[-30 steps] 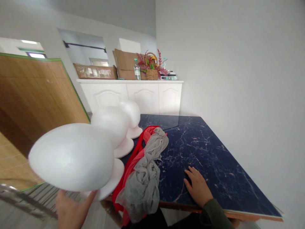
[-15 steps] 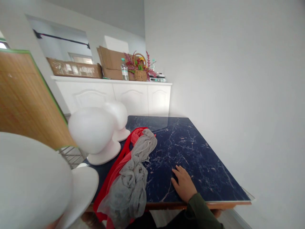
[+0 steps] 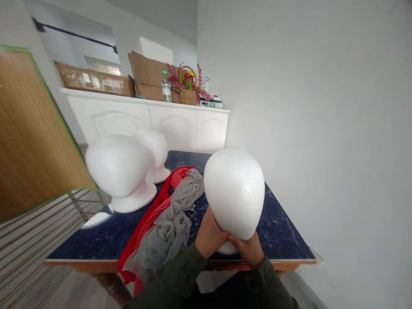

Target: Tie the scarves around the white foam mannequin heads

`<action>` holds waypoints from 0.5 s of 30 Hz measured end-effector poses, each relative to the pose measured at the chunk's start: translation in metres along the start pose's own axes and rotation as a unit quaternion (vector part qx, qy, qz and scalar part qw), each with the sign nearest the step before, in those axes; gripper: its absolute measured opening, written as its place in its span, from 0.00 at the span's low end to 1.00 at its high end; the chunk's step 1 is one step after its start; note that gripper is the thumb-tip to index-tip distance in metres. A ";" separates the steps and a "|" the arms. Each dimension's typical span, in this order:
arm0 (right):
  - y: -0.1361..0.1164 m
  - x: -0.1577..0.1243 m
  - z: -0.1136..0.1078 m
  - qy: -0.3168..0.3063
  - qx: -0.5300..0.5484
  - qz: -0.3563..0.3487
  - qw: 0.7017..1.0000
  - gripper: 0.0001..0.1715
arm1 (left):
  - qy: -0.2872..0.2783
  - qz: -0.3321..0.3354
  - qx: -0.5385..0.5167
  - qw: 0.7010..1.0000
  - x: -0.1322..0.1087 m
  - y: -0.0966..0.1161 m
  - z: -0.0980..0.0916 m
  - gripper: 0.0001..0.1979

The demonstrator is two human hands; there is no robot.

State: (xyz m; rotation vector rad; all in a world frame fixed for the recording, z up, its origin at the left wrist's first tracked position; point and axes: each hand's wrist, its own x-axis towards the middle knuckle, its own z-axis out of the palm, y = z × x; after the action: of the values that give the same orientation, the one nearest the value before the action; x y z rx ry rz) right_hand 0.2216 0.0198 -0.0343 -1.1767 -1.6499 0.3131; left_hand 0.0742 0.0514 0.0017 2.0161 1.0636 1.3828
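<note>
The left hand and right hand grasp a white foam mannequin head upright over the dark marble table, beside a gray scarf.

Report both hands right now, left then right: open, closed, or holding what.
Left hand: holding the white foam mannequin head at its lower side.
Right hand: holding the same head, at its lower side.

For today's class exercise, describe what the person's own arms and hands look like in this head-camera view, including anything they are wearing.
The left sleeve and right sleeve are long, dark olive green and plain, with no markings visible, and they reach the wrists. The left hand and right hand are bare, without gloves.
</note>
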 end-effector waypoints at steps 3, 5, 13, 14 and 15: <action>0.013 0.020 -0.003 0.015 0.043 0.030 0.998 0.28 | -0.014 0.060 0.019 0.998 0.021 -0.004 0.017 0.33; 0.020 0.031 -0.001 0.028 0.058 0.027 0.998 0.27 | -0.023 0.084 0.014 0.996 0.029 -0.013 0.021 0.34; 0.033 0.023 0.028 0.108 -0.079 0.031 0.991 0.30 | -0.135 0.022 0.068 0.988 0.009 -0.046 -0.011 0.42; 0.033 0.021 0.030 0.122 -0.100 0.033 0.987 0.31 | -0.146 0.008 0.113 0.983 0.005 -0.048 -0.021 0.41; 0.033 0.020 0.031 0.132 -0.120 0.034 0.983 0.32 | -0.151 -0.010 0.162 0.975 0.003 -0.050 -0.032 0.39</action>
State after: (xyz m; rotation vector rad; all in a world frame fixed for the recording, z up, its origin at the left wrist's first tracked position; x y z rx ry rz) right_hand 0.2138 0.0622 -0.0591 -1.3930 -1.4434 -0.0020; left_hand 0.0280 0.0816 -0.0215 2.3450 1.2232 0.8929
